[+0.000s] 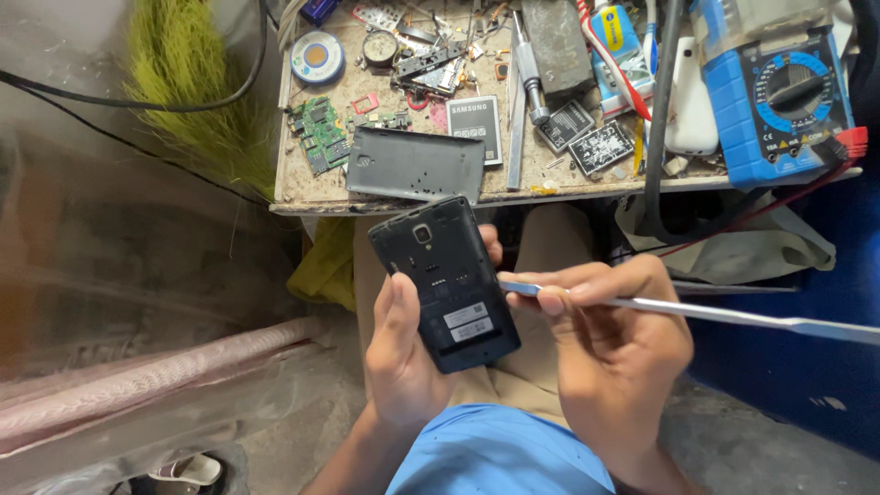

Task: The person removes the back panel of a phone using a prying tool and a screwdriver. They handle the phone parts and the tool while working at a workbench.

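Item: phone [446, 282], back cover off, lying over lap below bench [302, 188]. L hand [401, 353] gripping it; R hand [612, 353] pinching metal pry tool [697, 313], tip touching edge. Risk: tool slipping, gouging casing or L fingers.

Workbench [302, 188]: worn, speckled top with a pale front edge, set in the upper part of the view. Left of the workbench: clear plastic sheeting [101, 275], creased and hazy, with a tuft of yellow-green bristles [188, 87] close against the bench's left side and black cables [137, 103] looping across. Below the workbench: grey concrete floor [733, 445], dusty. Right of and below the workbench: blue panel [797, 357]. Light: even, soft, daylight-like
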